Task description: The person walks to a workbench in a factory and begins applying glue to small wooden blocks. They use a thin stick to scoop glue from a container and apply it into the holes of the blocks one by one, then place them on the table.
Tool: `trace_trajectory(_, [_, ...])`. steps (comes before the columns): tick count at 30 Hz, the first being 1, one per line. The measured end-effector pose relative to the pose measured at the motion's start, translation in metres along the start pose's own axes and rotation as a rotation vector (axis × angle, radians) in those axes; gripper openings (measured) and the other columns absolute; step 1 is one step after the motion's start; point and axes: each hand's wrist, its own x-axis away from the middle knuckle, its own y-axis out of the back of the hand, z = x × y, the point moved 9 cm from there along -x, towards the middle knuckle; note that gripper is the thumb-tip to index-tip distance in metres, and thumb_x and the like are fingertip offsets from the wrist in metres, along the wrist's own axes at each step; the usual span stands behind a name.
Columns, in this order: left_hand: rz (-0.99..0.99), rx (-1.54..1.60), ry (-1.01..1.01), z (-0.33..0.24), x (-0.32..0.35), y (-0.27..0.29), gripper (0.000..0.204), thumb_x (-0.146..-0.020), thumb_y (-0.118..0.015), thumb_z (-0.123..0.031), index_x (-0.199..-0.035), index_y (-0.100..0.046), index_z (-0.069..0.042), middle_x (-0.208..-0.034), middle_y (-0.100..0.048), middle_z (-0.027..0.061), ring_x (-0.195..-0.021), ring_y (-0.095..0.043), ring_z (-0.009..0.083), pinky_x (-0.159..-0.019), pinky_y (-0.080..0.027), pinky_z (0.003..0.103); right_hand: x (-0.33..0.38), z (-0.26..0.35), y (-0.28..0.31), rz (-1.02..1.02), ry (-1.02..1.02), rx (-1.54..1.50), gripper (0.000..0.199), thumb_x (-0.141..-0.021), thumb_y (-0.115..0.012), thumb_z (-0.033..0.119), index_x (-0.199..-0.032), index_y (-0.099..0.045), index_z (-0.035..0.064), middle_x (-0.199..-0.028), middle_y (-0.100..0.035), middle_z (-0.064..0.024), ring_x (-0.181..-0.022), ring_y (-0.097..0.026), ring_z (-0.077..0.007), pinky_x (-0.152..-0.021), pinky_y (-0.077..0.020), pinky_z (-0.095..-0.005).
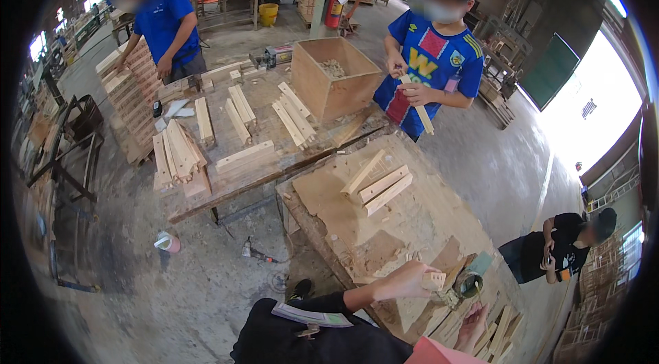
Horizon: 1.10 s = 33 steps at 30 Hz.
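My left hand (405,282) reaches over the near bench and is closed on a short-looking wooden piece (433,282), its end with small holes facing up. Beside it stands a round pot (469,286) with dark rims and greyish contents. A thin pale stick (478,290) slants from the pot down to my right hand (472,327), whose fingers appear closed around its lower end. Several wooden strips (500,338) lie under and beside my right hand. Small wooden bits are scattered near my left hand. Farther up the bench (329,192) rest three wooden strips (386,183).
A second table (268,151) beyond a gap carries bundles of strips (177,151) and an open wooden box (329,93) of small pieces. Across the bench a person (432,55) holds a strip. Two others (165,28) work nearby. A cup (167,242) and a tool (257,253) lie on the floor.
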Motion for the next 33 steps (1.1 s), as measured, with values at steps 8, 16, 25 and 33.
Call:
trace_trajectory(8, [0.046,-0.055,0.026,-0.005,-0.003,-0.004,0.060,-0.066,-0.076,-0.017,-0.123,-0.065,0.000,-0.107,-0.069,0.0231,-0.097,-0.070,0.0320,-0.088,-0.053,0.036,-0.034,-0.007,0.035,0.065,0.106,-0.030,0.042,-0.094,-0.069,0.033,-0.122,-0.059,0.0034,-0.120,-0.064,-0.0051,-0.102,-0.064,-0.0107,-0.075,-0.0517,-0.0181])
trace_trajectory(16, [0.099,-0.110,0.046,0.003,-0.014,-0.023,0.059,-0.068,-0.076,-0.019,-0.123,-0.065,-0.001,-0.107,-0.070,0.0217,-0.097,-0.070,0.0313,-0.089,-0.053,0.036,-0.010,0.003,0.029,0.110,0.075,-0.122,0.035,-0.098,-0.064,0.026,-0.123,-0.059,0.0028,-0.121,-0.063,-0.0072,-0.111,-0.061,-0.0130,-0.079,-0.0536,-0.0180])
trace_trajectory(25, [0.055,-0.078,-0.117,-0.006,-0.020,-0.034,0.058,-0.066,-0.080,-0.018,-0.119,-0.066,0.002,-0.105,-0.071,0.0215,-0.094,-0.070,0.0297,-0.086,-0.053,0.035,0.009,0.018,0.026,-0.003,0.014,-0.163,0.041,-0.098,-0.063,0.029,-0.128,-0.056,0.0030,-0.119,-0.066,-0.0054,-0.103,-0.064,-0.0111,-0.077,-0.0511,-0.0183])
trace_trajectory(33, [0.043,0.022,-0.086,-0.016,-0.026,-0.045,0.053,-0.065,-0.079,-0.015,-0.114,-0.068,0.002,-0.098,-0.071,0.0214,-0.090,-0.070,0.0329,-0.083,-0.053,0.036,0.024,0.052,0.006,0.246,0.199,0.011,0.032,-0.099,-0.062,0.030,-0.119,-0.061,0.0044,-0.110,-0.066,-0.0021,-0.099,-0.061,-0.0092,-0.075,-0.0472,-0.0192])
